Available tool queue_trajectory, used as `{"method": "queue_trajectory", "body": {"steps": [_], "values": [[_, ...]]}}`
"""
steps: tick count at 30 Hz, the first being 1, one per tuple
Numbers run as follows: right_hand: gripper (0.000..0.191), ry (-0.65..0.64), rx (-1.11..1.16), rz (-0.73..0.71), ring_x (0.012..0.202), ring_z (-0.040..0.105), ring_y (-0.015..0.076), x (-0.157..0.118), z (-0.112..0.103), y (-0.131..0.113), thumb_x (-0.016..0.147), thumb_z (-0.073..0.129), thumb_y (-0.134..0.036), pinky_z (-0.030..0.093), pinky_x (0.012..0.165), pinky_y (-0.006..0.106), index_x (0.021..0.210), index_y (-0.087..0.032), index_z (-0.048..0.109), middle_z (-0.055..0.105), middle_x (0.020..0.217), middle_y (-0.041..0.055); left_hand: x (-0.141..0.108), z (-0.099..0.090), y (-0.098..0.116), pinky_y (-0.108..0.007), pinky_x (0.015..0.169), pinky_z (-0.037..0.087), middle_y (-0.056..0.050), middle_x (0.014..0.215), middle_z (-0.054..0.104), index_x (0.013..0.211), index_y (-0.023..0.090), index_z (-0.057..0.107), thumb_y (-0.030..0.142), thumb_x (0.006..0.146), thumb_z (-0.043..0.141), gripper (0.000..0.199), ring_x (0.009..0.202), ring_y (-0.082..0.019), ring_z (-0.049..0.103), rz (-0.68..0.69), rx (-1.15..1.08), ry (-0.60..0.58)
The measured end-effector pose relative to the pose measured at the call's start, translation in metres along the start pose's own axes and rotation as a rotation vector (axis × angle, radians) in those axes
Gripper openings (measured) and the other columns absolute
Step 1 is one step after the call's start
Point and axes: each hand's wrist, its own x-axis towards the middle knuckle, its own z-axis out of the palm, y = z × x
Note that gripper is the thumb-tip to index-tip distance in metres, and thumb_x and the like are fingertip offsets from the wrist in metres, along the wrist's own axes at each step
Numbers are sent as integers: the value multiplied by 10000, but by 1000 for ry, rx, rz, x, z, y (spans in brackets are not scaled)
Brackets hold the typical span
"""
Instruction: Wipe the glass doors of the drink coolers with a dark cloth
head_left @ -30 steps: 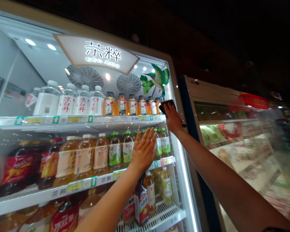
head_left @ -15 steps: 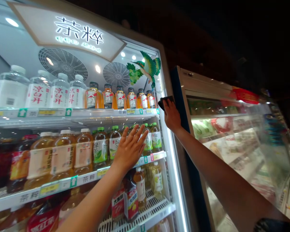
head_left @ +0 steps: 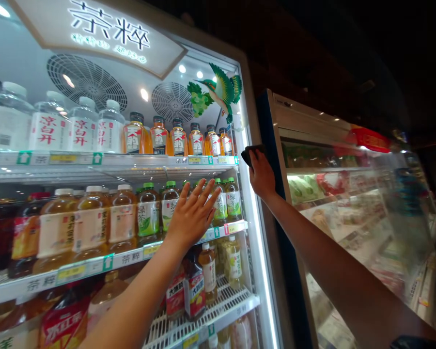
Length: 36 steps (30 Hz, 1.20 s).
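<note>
My left hand (head_left: pixel 194 213) is spread flat with fingers apart, seemingly against the glass front of an upright drinks fridge (head_left: pixel 252 116). Behind its fingers stand green tea bottles (head_left: pixel 148 213) with green caps. On the right side frame of the fridge, my right hand (head_left: pixel 262 174) presses a small black cloth (head_left: pixel 250 154), its fingers over the top of it. The cloth's exact shape is mostly hidden under the fingers. A kingfisher sticker (head_left: pixel 223 89) decorates the glass up and left of the cloth.
Shelves hold water bottles (head_left: pixel 82 126), amber drinks (head_left: pixel 160 135) and boxed-looking dark tea bottles (head_left: pixel 194 291). A lit sign (head_left: pixel 109 31) tops the fridge. To the right stands an open chiller cabinet (head_left: pixel 312 116) with packaged produce, partly behind a clear curtain or panel.
The view has tilted slightly, so the fridge sits higher in the picture. My right hand with the cloth has slid a little down the frame. My left hand stays nearly in place.
</note>
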Motion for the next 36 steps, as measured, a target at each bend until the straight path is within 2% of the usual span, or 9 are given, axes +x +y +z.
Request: {"method": "queue_trajectory", "body": {"steps": [5,11,14,18,21,25,28,31,36], "values": [[547,2,44,-42,1493,370,298,-81,-5,8,1010,412,-260,408,1175,500,1557,-261,411,439,1593,104,-1,1,0,-551,1298,102,-10,1696,216,1625,328,100,335,1016,494,725,1573,-214,131,0,-14,-2],[528,19,91,87,1538,241,391,-33,2,-12,1036,384,-355,349,1135,700,1562,-308,399,355,1647,75,-1,2,1,-548,1301,59,-36,1694,225,1630,295,127,357,1014,497,721,1579,-227,113,6,39,-11],[502,-16,152,-46,1547,242,341,-41,-5,-23,1035,399,-328,378,1168,600,1532,-300,458,372,1639,44,-1,1,1,-533,1304,47,-37,1694,226,1626,281,156,362,1015,494,703,1580,-223,108,8,60,-31],[436,-18,299,-294,1504,363,272,-77,-14,-7,1000,500,-268,430,1155,509,1421,-318,596,507,1553,26,-2,1,2,-527,1305,12,-30,1696,219,1622,282,179,371,1022,475,675,1581,-220,100,3,79,-53],[388,74,341,-232,1478,409,271,-66,-9,-2,990,506,-242,430,1158,498,1341,-254,671,573,1492,69,-2,1,3,-526,1303,-23,-32,1695,222,1622,277,194,380,1019,472,672,1581,-227,96,5,92,-48],[437,82,260,-79,1508,353,285,-38,-3,-34,1011,446,-263,376,1194,538,1416,-222,606,515,1541,88,-2,0,3,-533,1306,0,-42,1688,236,1635,261,142,365,1012,475,714,1579,-236,125,3,77,-36],[478,-16,222,-197,1545,267,286,-50,-12,-52,1010,475,-305,385,1187,530,1482,-261,533,420,1610,58,-2,-2,4,-525,1310,60,-49,1682,247,1642,232,58,350,1008,468,763,1576,-237,151,-10,46,-35],[484,-81,235,-305,1542,278,270,-69,-21,-41,1003,498,-307,398,1180,519,1486,-304,521,432,1605,30,-4,-4,5,-533,1307,70,-77,1681,241,1637,184,-3,345,1008,456,795,1577,-244,142,-25,46,-30],[493,33,235,-53,1529,300,314,-36,-9,-36,1000,450,-268,371,1185,571,1487,-245,524,454,1590,82,-5,-4,7,-548,1304,27,-102,1683,221,1633,125,13,371,1024,410,767,1580,-251,111,-70,81,-37]]}}
